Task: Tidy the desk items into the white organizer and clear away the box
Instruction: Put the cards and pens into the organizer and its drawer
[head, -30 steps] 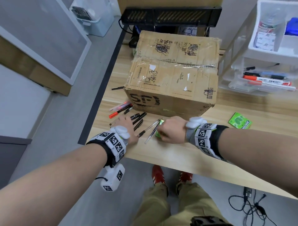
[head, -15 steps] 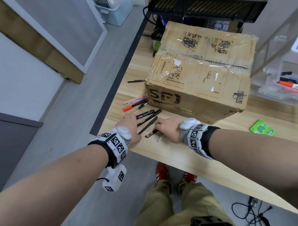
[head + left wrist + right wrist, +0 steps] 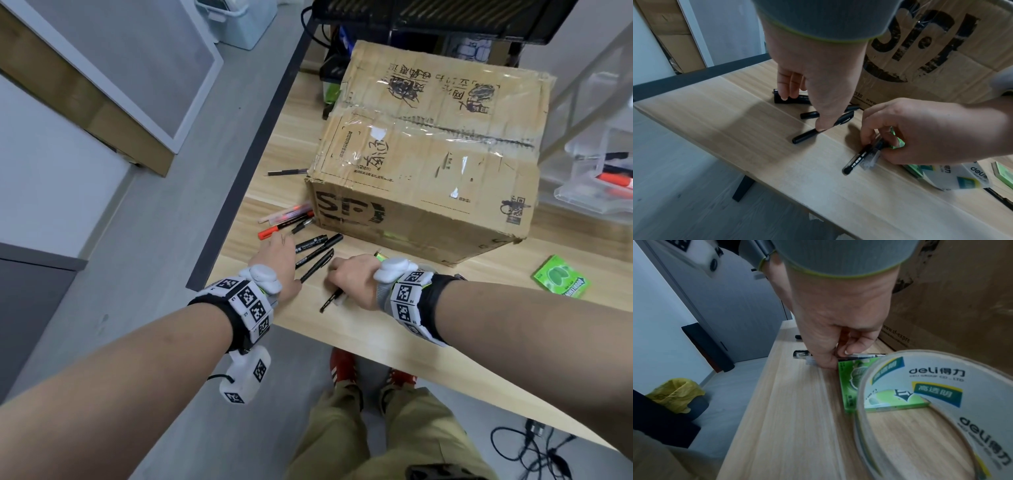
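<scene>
The wooden desk (image 3: 342,329) stands by a grey floor, with pens scattered near its front edge. Nearest, the right hand (image 3: 352,277) has its fingers curled down, pinching a black pen (image 3: 861,158) and a clear one together, probably to carry several at once. Just beside it, the left hand (image 3: 279,260) has its fingers spread and pointing down, with the thumb pressing on a black marker (image 3: 317,265), maybe to stop it rolling. More pens (image 3: 291,222) lie a little farther, by the big cardboard box (image 3: 428,171). The white organizer (image 3: 596,178) sits far right, beside the box, with some pens already in it. Only the right wrist view shows a roll of clear tape (image 3: 931,402) and a green packet (image 3: 851,386) under the hand. Only the head view shows the organizer and another green packet (image 3: 560,282).
</scene>
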The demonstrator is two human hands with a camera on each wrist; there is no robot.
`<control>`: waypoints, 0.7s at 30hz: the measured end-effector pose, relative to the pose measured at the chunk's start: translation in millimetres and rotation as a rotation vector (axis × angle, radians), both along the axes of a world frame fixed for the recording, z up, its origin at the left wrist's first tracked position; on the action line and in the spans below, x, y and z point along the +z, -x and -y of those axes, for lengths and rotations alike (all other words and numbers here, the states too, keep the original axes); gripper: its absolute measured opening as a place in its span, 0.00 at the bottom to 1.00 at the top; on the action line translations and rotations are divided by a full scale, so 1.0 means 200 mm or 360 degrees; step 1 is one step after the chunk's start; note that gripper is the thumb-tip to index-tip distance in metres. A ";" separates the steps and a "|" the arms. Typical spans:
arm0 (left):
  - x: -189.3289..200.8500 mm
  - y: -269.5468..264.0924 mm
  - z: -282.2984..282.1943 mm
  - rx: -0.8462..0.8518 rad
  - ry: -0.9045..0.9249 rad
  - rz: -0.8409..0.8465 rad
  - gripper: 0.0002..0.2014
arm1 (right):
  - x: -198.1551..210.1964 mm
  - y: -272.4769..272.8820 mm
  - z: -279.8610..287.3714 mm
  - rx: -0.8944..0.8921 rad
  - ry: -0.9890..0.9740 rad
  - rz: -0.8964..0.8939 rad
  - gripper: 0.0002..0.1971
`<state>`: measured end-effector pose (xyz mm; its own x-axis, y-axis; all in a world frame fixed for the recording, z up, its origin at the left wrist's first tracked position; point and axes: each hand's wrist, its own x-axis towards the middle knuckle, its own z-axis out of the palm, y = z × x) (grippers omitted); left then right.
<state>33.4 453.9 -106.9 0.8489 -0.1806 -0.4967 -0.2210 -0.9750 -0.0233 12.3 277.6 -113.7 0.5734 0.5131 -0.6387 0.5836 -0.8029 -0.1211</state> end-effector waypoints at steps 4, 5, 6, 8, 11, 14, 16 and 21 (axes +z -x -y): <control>-0.01 -0.01 0.02 -0.0021 -0.0026 -0.0060 0.29 | -0.02 -0.01 0.00 0.0022 0.0031 0.0001 0.13; -0.02 -0.02 0.03 -0.0028 -0.0032 -0.0070 0.28 | -0.02 -0.02 0.00 0.0024 0.0032 0.0010 0.13; -0.02 -0.03 0.03 -0.0033 -0.0047 -0.0080 0.27 | -0.02 -0.02 0.00 0.0029 0.0041 0.0019 0.13; -0.03 -0.03 0.05 -0.0055 -0.0096 -0.0106 0.25 | -0.01 -0.03 0.00 0.0039 0.0071 0.0011 0.13; -0.05 -0.03 0.05 -0.0099 -0.0153 -0.0160 0.27 | -0.01 -0.04 0.01 0.0043 0.0053 -0.0001 0.13; -0.04 -0.05 0.08 -0.0129 -0.0205 -0.0262 0.23 | -0.02 -0.05 0.03 0.0063 -0.0034 -0.0009 0.18; -0.01 -0.06 0.11 -0.0160 -0.0272 -0.0389 0.17 | -0.02 -0.05 0.03 0.0089 -0.0054 0.0007 0.19; -0.02 -0.05 0.13 -0.0165 -0.0279 -0.0424 0.04 | 0.01 -0.04 0.06 0.0087 -0.0191 0.0051 0.19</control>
